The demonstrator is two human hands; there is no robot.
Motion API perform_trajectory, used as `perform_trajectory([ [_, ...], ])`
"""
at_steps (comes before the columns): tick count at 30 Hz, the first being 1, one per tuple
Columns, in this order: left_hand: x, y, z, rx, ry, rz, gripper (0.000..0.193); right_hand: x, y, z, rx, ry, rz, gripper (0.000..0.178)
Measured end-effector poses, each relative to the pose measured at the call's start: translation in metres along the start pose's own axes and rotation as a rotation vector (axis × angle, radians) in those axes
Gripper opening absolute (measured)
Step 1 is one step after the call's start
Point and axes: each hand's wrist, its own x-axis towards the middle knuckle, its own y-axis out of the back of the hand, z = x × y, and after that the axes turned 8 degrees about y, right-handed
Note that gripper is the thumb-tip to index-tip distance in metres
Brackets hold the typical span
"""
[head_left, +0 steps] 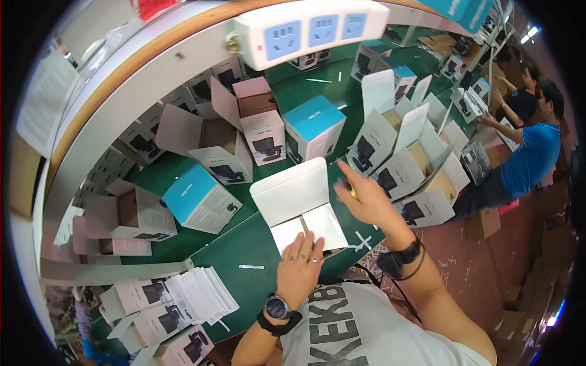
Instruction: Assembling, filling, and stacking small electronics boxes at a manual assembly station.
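White box (pixel 292 194), under left fingers (pixel 306 245); right fingers (pixel 351 173) beside

Dark capitals cross the white shirt (pixel 372 320); pale lettering marks the blue-topped box (pixel 314 125).

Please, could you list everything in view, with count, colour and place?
Handled box: one, white inside, centre
Other open boxes: several, mostly white, left and right
Closed boxes: at least two, blue-topped, upper centre and left
Power strip: one, white, top
Bench: one, green, beneath
Paper stack: one, white, lower left
Strips: several, white, on bench
Co-workers: at least two, one blue-shirted, right
Watch: one, dark, left wrist
Left hand: one, ungloved, on handled box
Right hand: one, ungloved, beside it
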Motion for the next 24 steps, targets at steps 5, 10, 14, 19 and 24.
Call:
perform_trajectory([
  [5,-0.008,0.005,-0.035,-0.157,-0.052,-0.003,0.060,-0.002,-0.012,-0.029,0.929,-0.119,-0.077,0.049],
  [10,-0.021,0.000,-0.026,-0.396,0.073,0.091,0.058,-0.083,-0.002,-0.020,0.608,-0.119,-0.330,0.044],
  [14,-0.042,-0.007,-0.025,-0.986,0.256,0.427,0.058,-0.097,-0.016,-0.025,0.555,0.004,-0.133,0.047],
  [19,-0.036,0.024,-0.048,-0.624,0.220,0.187,0.061,-0.100,-0.053,-0.006,0.142,0.397,0.156,0.056],
  [24,-0.055,0.005,-0.071,-0.532,0.236,0.193,0.063,-0.112,-0.082,-0.004,-0.016,0.434,0.303,0.056],
])
